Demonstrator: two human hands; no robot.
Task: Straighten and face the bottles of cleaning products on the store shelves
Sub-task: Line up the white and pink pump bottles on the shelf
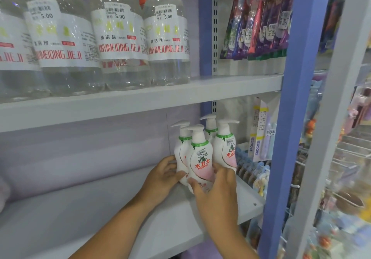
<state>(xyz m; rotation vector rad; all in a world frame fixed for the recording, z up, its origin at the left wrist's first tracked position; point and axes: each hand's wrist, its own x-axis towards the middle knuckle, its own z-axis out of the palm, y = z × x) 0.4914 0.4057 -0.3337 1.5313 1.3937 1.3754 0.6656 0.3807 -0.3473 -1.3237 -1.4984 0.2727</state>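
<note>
Four white, curved plastic pump bottles [200,158] with green collars stand clustered at frame centre on the lower shelf [120,208]; the front bottle's base is hidden by fingers; the left hand [162,176] grips the rear-left bottle's side; the right hand [215,186] grips the front bottle's lower body; large clear bottles [118,37], cut off at upper left, occupy the upper shelf [140,100].

Grey metal shelves [140,100] stand against a lilac back wall [80,148], framed by a blue upright [289,118].
</note>
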